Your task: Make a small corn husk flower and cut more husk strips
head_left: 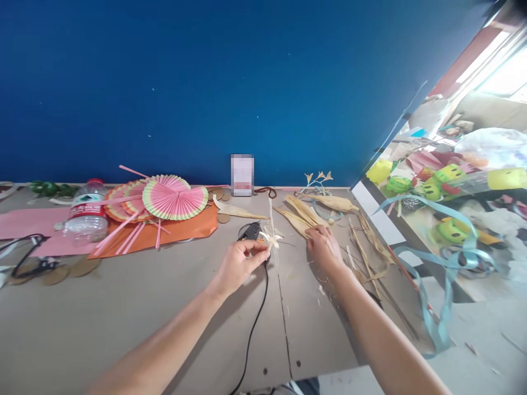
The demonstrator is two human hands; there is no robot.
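My left hand (242,263) is closed, with thumb and forefinger pinching a small pale flower (271,240) that looks made of dried husk strips. Just behind that hand lies a black hot glue gun (249,231), partly hidden, its cord running toward the front edge. My right hand (324,247) rests on the table with its fingers closed on the near end of a dried corn husk (302,211) in a small pile. Another husk (335,203) lies beyond the pile, and a pale husk strip (239,211) lies to its left.
At left are pink pleated paper fans (175,197), an orange sheet (197,227) and a plastic bottle (86,214). A pixelated upright card (242,175) stands against the blue wall (247,82). Dry stalks (364,255) and light blue ribbon (447,280) are on the right.
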